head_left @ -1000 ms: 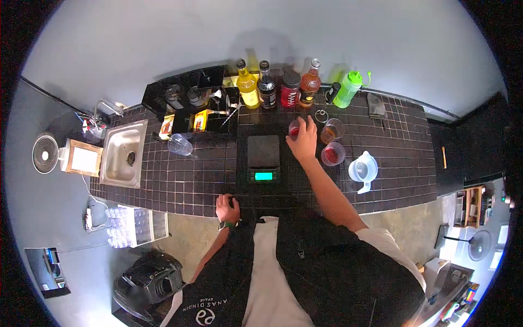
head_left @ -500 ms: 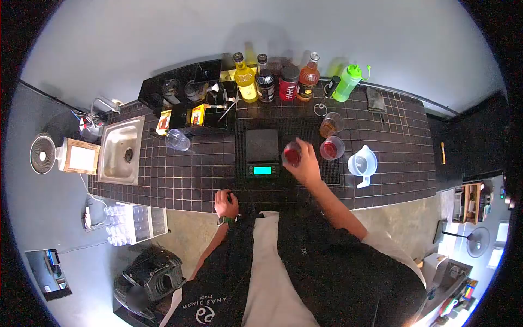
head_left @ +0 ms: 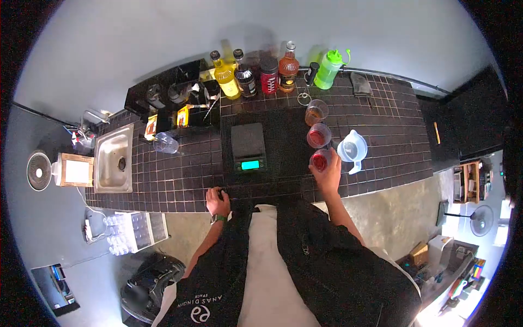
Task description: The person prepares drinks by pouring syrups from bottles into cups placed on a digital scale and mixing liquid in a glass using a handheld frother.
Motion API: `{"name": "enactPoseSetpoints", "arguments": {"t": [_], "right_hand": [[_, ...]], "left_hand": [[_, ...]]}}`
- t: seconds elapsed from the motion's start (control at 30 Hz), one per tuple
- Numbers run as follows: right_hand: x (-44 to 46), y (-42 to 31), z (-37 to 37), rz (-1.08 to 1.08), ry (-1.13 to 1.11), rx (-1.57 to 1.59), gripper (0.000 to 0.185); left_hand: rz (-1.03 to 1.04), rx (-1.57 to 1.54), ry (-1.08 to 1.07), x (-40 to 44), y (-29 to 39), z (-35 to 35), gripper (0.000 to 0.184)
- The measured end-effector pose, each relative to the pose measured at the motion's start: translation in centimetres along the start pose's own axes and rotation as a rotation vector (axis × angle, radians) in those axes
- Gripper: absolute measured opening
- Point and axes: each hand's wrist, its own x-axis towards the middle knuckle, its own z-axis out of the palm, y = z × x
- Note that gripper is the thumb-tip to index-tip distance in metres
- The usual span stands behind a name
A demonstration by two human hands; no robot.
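So, starting at the far left, there's a metal sink (head_left: 113, 163) set into the black tiled counter (head_left: 180, 180), then a clear cup (head_left: 165, 143) lying on its side. The left hand (head_left: 218, 203) is at the near edge, fingers bent; can't tell if there's anything under them. Yellow bottle (head_left: 227, 82) and dark bottle (head_left: 245, 82) come next along the back, with a scale (head_left: 248, 140) nearer the person, its display lit. Behind and right of that are a red jar (head_left: 269, 80) and an amber bottle (head_left: 288, 71).

Then the bit that matters: three cups in a rough line running from back to front. The amber-drink cup (head_left: 316, 113) is furthest away, the middle red cup (head_left: 318, 136) comes next, and the nearest red cup (head_left: 319, 159) is in the right hand (head_left: 330, 175). That grip is closed around its near and right sides, the cup looks roughly upright, its rim right by the middle one. Can't tell if its base touches down. The left hand's well apart from it. Just right of the cups sits a pitcher (head_left: 353, 146), handle toward the person.
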Motion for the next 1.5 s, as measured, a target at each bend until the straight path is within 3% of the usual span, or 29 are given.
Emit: {"name": "enactPoseSetpoints", "arguments": {"t": [0.43,0.5,0.6,0.7,1.0,1.5], "right_hand": [[-0.2,2.3,1.8,-0.068,0.087,0.042,0.109],[-1.0,2.8,2.0,0.035,0.104,0.23,0.111],[-2.0,2.9,1.9,0.2,0.054,0.229,0.108],[-2.3,4.4,3.1,0.125,0.041,0.093,0.104],[-2.6,5.9,4.7,0.016,0.156,0.081,0.094],[-3.0,6.0,4.4,0.018,0.106,0.096,0.094]], "left_hand": [[0.012,-0.053,0.05,0.1,0.7,-0.5,0.009],[-0.008,-0.059,0.009,0.2,0.5,-0.5,0.01],[0.032,-0.064,0.057,0.3,0.5,-0.4,0.01],[0.021,-0.07,0.043,0.2,0.7,-0.6,0.01],[-0.016,-0.068,0.009,0.1,0.6,-0.7,0.01],[0.016,-0.06,0.075,0.4,0.9,-1.0,0.01]]}}
